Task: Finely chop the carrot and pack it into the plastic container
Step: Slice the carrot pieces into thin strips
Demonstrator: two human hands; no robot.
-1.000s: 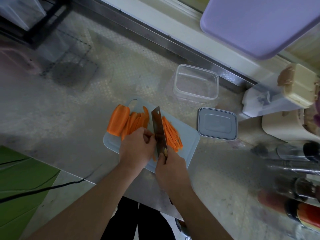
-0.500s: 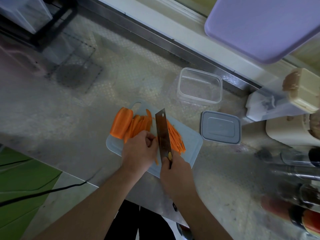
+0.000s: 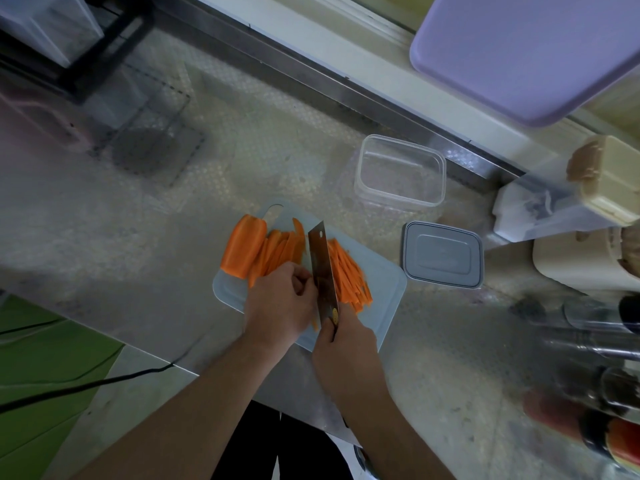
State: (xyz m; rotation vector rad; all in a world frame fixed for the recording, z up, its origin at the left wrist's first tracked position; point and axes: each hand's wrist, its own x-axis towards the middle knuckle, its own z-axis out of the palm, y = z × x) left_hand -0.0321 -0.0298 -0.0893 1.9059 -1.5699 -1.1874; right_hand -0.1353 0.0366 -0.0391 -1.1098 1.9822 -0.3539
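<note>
Two hands are working the carrot on my cutting board [image 3: 388, 289].

My left hand [image 3: 280, 303] is pressing curled fingers onto carrot slices [image 3: 277, 251]; my right hand [image 3: 343, 341] is gripping the cleaver [image 3: 322, 268], strips [image 3: 349, 275] lying beside it, plastic container [image 3: 401, 171] sitting beyond.

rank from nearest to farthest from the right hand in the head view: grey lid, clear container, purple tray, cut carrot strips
From the right hand:
1. cut carrot strips, just beyond it on the board
2. grey lid, to the right
3. clear container, behind the board
4. purple tray, top right

knife handle [image 3: 334, 332]: hidden in right grip | bottles [image 3: 595, 403]: blurred, cut off
</note>
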